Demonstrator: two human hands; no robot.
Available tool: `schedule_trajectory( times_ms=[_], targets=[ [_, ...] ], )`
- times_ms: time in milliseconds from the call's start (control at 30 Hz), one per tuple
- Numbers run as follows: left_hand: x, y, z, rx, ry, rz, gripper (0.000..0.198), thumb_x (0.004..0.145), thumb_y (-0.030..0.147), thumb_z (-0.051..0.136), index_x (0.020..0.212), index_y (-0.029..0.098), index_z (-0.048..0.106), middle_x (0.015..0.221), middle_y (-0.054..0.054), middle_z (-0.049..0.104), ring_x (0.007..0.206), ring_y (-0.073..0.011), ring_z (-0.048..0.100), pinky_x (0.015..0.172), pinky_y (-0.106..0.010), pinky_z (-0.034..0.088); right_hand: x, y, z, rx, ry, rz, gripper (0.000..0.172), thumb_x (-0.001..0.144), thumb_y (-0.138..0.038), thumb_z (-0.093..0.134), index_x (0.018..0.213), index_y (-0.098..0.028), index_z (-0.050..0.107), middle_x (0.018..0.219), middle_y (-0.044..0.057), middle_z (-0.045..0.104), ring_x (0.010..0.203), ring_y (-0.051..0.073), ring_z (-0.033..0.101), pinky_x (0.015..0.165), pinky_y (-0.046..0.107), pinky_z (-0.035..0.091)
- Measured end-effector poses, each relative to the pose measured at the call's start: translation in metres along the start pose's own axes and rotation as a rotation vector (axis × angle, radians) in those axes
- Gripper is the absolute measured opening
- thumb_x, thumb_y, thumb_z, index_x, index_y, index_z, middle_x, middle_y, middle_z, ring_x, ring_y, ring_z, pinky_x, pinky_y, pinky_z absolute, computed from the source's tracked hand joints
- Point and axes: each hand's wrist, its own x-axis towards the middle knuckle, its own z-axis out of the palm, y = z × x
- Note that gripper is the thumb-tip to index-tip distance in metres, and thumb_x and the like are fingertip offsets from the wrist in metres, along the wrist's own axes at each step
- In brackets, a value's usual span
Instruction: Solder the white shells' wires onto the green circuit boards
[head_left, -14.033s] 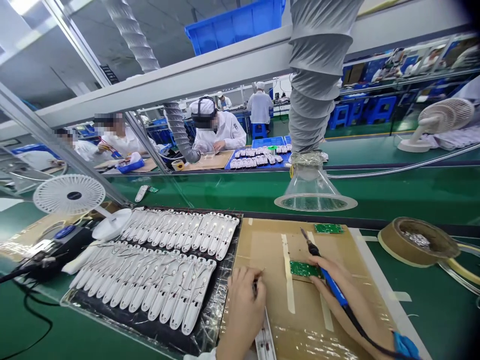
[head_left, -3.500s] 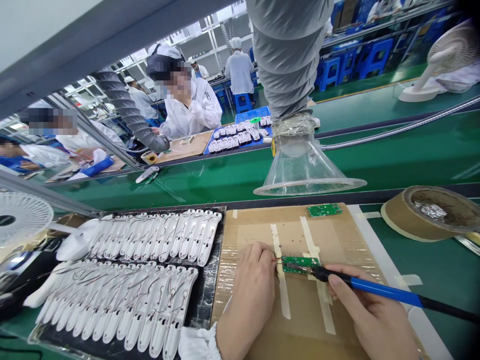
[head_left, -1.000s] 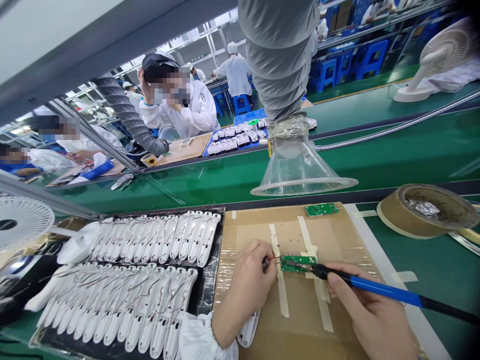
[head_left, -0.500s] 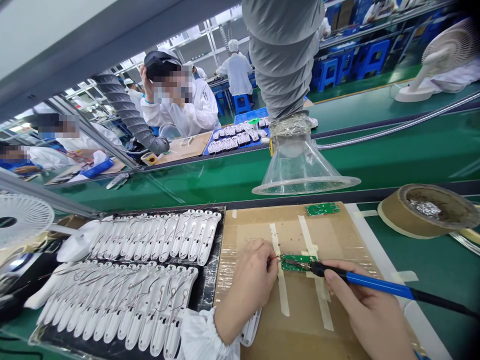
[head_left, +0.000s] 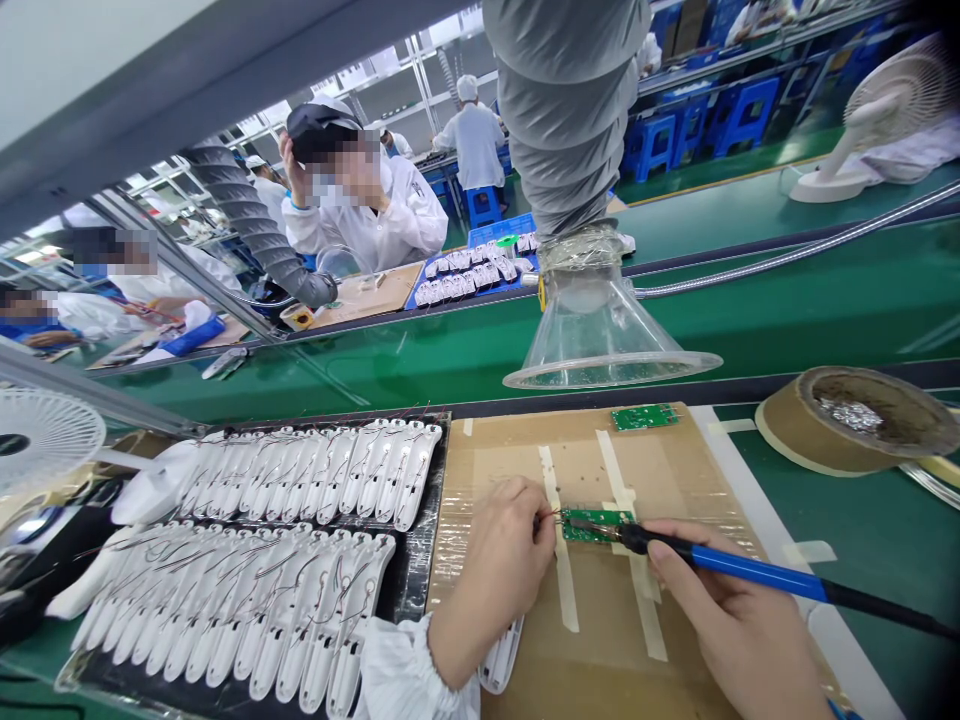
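Observation:
My right hand (head_left: 720, 600) grips a soldering iron (head_left: 757, 572) with a blue and black handle. Its metal tip lies over a small green circuit board (head_left: 592, 522) on the cardboard. Left of that board, my left hand (head_left: 514, 540) is closed, fingertips pinched on thin wires (head_left: 555, 514) at the board's left end. Under my left wrist a white plastic shell (head_left: 501, 660) shows in part. Another green circuit board (head_left: 645, 417) rests near the cardboard's far edge.
Rows of white shells with wires (head_left: 240, 610) fill the left side. A clear fume hood (head_left: 611, 345) hangs above the cardboard mat (head_left: 517, 450). A tape roll (head_left: 855, 420) holding crumpled foil stands right. Across the bench sits a co-worker (head_left: 397, 215); white fans stand left and right.
My hands, the soldering iron and the board look unchanged. Across the bench, the co-worker's head and body have shifted slightly.

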Motion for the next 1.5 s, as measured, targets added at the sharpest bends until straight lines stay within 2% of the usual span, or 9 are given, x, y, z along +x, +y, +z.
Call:
schedule_trajectory(
  times_ms=[200,367,600,700,867,1033,1267,1400,1500],
  targets=[
    [0.001,0.001,-0.001,0.001,-0.011,-0.010,0.019,0.092,0.006,0.056,0.080,0.020,0.054,0.096,-0.004,0.067,0.091,-0.0215,0.062,0.082,-0.035,0.045,-0.010,0.001,0.003,0.070,0.093,0.153,0.017,0.098,-0.045,0.072,0.103,-0.030,0.078,0.082,-0.002,0.076,0.067,0.013,0.070,0.071,0.011,0.060],
    [0.002,0.002,-0.002,-0.001,-0.010,-0.002,0.019,0.092,0.005,0.056,0.080,0.020,0.054,0.095,-0.004,0.067,0.090,-0.0215,0.062,0.081,-0.035,0.044,-0.007,-0.003,0.002,0.070,0.080,0.159,0.019,0.097,-0.046,0.072,0.101,-0.028,0.079,0.084,-0.001,0.077,0.068,0.014,0.072,0.071,0.012,0.061],
    [-0.001,0.001,-0.001,-0.031,-0.003,-0.007,0.019,0.092,0.006,0.056,0.079,0.020,0.056,0.097,-0.005,0.067,0.094,-0.0228,0.063,0.084,-0.037,0.045,-0.002,0.002,-0.005,0.036,0.066,0.073,0.018,0.098,-0.042,0.072,0.100,-0.025,0.080,0.083,0.001,0.079,0.067,0.015,0.075,0.070,0.013,0.062],
    [-0.004,-0.001,-0.001,-0.116,0.031,-0.005,0.018,0.094,0.008,0.057,0.081,0.020,0.060,0.100,-0.005,0.068,0.099,-0.0235,0.063,0.091,-0.039,0.046,-0.002,0.009,-0.007,0.021,0.035,0.063,0.018,0.099,-0.041,0.072,0.103,-0.026,0.080,0.084,0.001,0.079,0.068,0.014,0.075,0.069,0.012,0.061],
    [-0.008,-0.009,0.000,-0.400,0.071,-0.025,0.011,0.094,0.015,0.063,0.086,0.021,0.066,0.102,-0.004,0.071,0.104,-0.0232,0.065,0.098,-0.041,0.049,-0.004,0.013,-0.006,0.021,0.069,0.074,0.020,0.099,-0.044,0.073,0.103,-0.026,0.081,0.092,0.001,0.081,0.073,0.015,0.077,0.072,0.013,0.062],
    [-0.009,-0.019,-0.003,-0.554,0.009,0.008,0.012,0.095,0.021,0.064,0.085,0.022,0.071,0.109,-0.006,0.073,0.110,-0.0234,0.068,0.106,-0.042,0.049,-0.005,0.014,-0.008,0.037,0.037,0.108,0.024,0.099,-0.046,0.073,0.105,-0.024,0.081,0.090,0.003,0.080,0.073,0.018,0.077,0.070,0.017,0.064],
    [-0.007,-0.015,-0.009,-0.489,-0.053,-0.009,0.019,0.096,0.021,0.062,0.078,0.021,0.067,0.109,-0.005,0.070,0.112,-0.0233,0.067,0.108,-0.044,0.048,-0.005,0.017,-0.009,0.037,0.037,0.123,0.023,0.098,-0.046,0.073,0.104,-0.026,0.081,0.089,0.003,0.081,0.071,0.018,0.077,0.067,0.017,0.063],
    [-0.004,-0.004,-0.012,-0.279,-0.060,-0.021,0.021,0.094,0.013,0.058,0.075,0.020,0.060,0.109,-0.006,0.065,0.111,-0.0239,0.064,0.105,-0.044,0.048,-0.004,0.012,-0.007,0.061,0.008,0.130,0.024,0.097,-0.046,0.074,0.103,-0.025,0.081,0.082,0.003,0.079,0.066,0.019,0.075,0.059,0.018,0.063],
    [-0.002,0.003,-0.014,-0.088,-0.102,0.017,0.019,0.093,0.008,0.055,0.078,0.020,0.059,0.110,-0.007,0.063,0.109,-0.0252,0.062,0.100,-0.044,0.050,-0.005,0.003,-0.001,0.084,0.030,0.128,0.023,0.095,-0.046,0.074,0.100,-0.025,0.081,0.082,0.002,0.078,0.068,0.019,0.074,0.061,0.019,0.063]
  ],
)
